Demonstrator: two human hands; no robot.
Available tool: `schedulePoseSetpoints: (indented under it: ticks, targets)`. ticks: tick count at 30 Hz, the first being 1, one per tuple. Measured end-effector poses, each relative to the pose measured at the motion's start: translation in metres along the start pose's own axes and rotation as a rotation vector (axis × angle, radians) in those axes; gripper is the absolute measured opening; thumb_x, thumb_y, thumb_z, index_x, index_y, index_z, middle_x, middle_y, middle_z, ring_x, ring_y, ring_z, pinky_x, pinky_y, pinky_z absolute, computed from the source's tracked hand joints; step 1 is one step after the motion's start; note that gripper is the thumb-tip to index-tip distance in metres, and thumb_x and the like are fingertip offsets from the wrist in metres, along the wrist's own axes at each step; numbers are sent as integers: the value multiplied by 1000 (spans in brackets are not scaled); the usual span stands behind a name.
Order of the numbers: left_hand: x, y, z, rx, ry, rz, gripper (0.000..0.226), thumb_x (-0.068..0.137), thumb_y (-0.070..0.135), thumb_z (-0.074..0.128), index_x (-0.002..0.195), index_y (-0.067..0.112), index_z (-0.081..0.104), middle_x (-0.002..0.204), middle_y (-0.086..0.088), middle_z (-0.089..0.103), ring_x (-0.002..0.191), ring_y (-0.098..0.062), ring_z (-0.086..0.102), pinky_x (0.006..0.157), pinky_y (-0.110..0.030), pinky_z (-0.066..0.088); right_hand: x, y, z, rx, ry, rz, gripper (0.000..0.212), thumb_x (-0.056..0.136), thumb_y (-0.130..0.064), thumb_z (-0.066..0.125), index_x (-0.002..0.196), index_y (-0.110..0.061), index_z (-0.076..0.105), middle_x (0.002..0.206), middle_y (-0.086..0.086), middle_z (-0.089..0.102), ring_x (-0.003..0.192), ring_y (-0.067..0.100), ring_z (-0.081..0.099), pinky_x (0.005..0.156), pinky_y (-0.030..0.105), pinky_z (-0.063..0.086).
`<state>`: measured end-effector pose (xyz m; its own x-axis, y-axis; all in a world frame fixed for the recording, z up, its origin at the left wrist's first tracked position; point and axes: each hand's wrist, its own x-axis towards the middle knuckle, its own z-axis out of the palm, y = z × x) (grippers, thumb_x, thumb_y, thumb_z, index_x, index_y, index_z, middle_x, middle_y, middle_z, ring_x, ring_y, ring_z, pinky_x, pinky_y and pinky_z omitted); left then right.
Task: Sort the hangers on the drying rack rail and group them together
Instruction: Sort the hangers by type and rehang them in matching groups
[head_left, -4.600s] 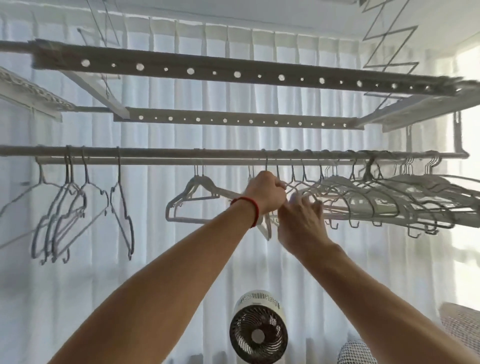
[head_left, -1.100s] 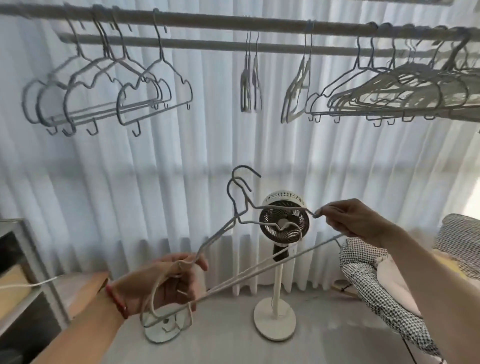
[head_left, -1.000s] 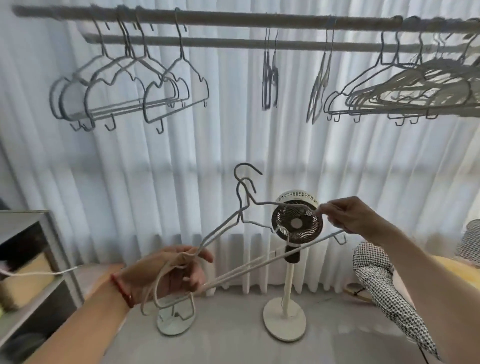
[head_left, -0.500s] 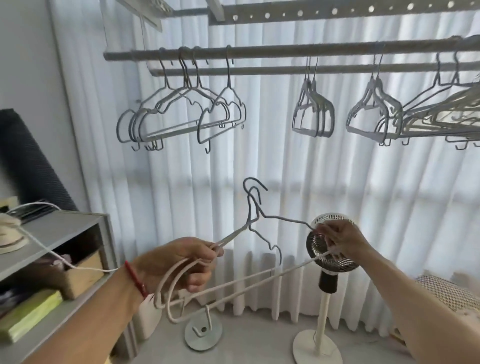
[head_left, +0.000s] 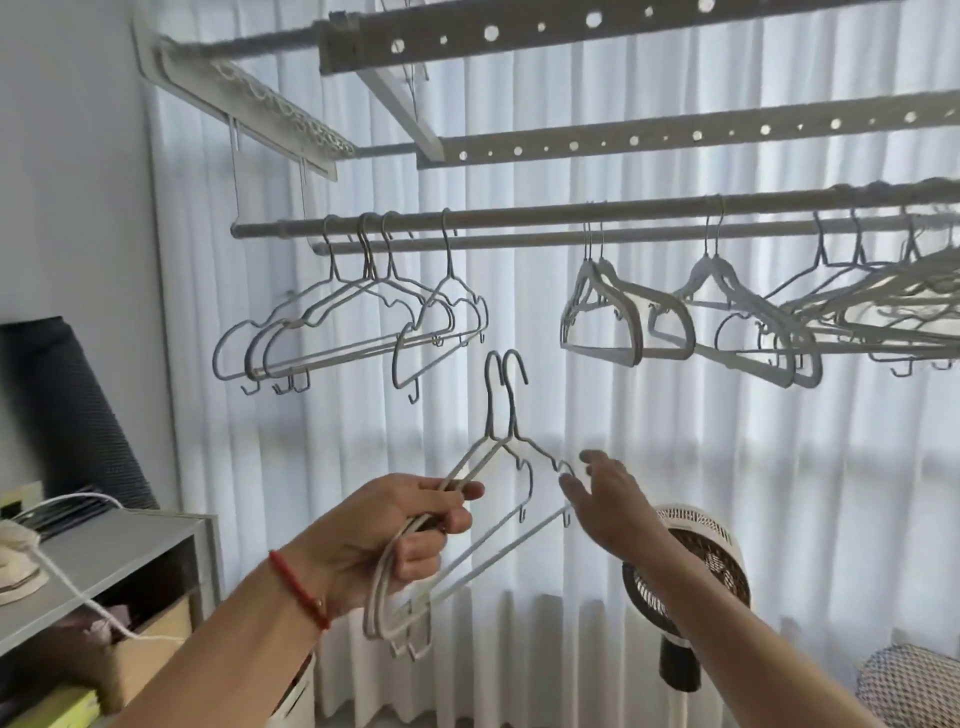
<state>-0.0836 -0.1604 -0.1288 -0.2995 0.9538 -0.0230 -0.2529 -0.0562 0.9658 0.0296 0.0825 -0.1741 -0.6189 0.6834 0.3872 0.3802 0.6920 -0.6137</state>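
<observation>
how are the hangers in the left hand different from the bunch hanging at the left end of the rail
The two held hangers are off the rail, gripped by the left hand, hooks free and upright. The left bunch has more hangers, hooked on the rail, unheld. Both are thin grey wire hangers.

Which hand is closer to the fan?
The right hand. It hovers open just above and left of the fan, while the left hand grips two wire hangers farther left.
</observation>
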Motion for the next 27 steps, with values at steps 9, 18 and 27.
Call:
schedulePoseSetpoints:
  ticks: [9,18,27]
  targets:
    - [51,44,61,31,156,382,20,103,3,47,87,-4,57,61,-14,56,27,-7,35,32,-15,29,12,-139,-49,696,-156,-29,22,97,-18,53,88,-8,71,60,3,55,49,14,49,61,27,47]
    - [124,167,62,1,258,484,27,96,-8,42,73,-2,57,38,-3,41,29,-9,41,34,-16,37,64,-191,-95,858,-4,-87,37,104,-30,39,82,-15,66,59,-1,64,63,19,60,82,43,53]
    - [151,186,37,-107,181,259,21,101,-8,26,97,2,45,67,-17,57,29,-2,43,30,-13,32,48,-154,-91,606,104,-124,29,102,-34,47,114,-13,64,103,7,67,94,21,65,96,52,55]
